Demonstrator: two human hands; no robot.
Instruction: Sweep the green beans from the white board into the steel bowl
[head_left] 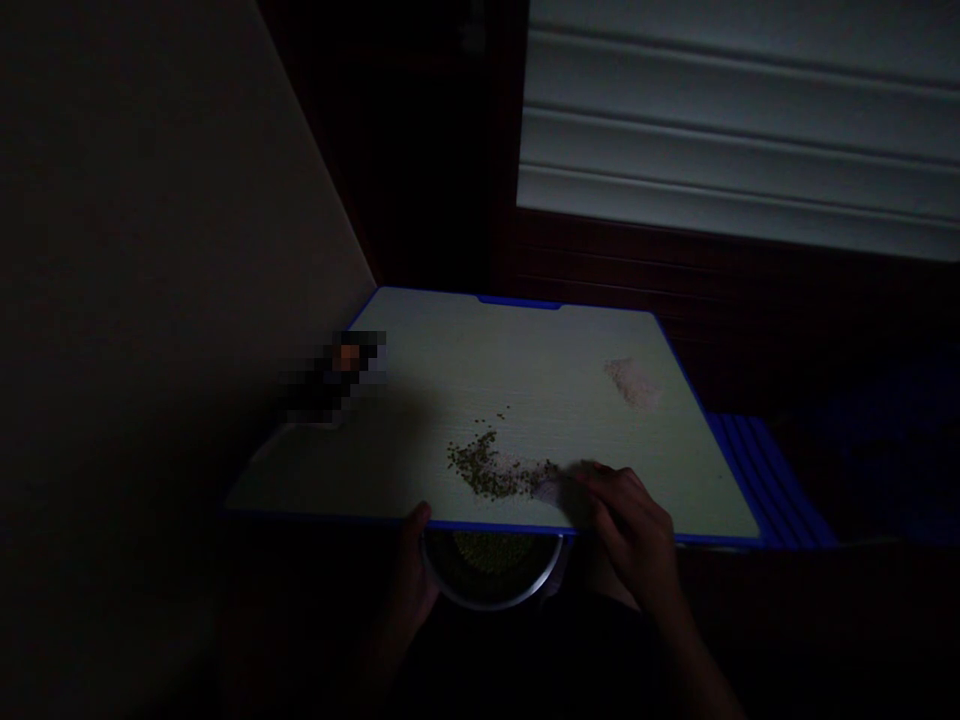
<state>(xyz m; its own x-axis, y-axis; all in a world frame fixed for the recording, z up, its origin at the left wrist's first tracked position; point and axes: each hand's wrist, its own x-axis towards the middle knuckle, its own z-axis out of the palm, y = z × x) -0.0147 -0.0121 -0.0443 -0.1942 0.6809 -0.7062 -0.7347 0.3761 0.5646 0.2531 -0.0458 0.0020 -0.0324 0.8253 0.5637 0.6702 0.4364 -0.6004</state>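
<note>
Here, a rect. pale board w/ blue edging serves as ref. surface, seen in low light; a blue handle strip sits mid-way along its far edge. Near the board's front edge, L of the R hand, lies a loose heap of small round green grains, partly mixed w/ fine whitish grains; a few green ones lie scattered beyond the heap, toward the board's middle. A separate patch of pale grains rests near the board's R edge. R hand: over the board's front edge, thumb & fingers drawn together, apparently pinching a small pale blurred implement, whose tip meets the R end of the heap; exact shape unclear. L hand: thumb over the board's front edge, rest of hand below it, beside a round shiny metal bowl; cannot tell whether its hidden fingers clasp bowl, board or both. Bowl sits below the board's front edge, partly covered by it, w/ green grains inside. At the board's L edge: a dark item w/ an orange spot, pixelated. Beyond the board's R edge: a blue ridged surface. Behind the board, upper R: a whitish slatted panel.
</note>
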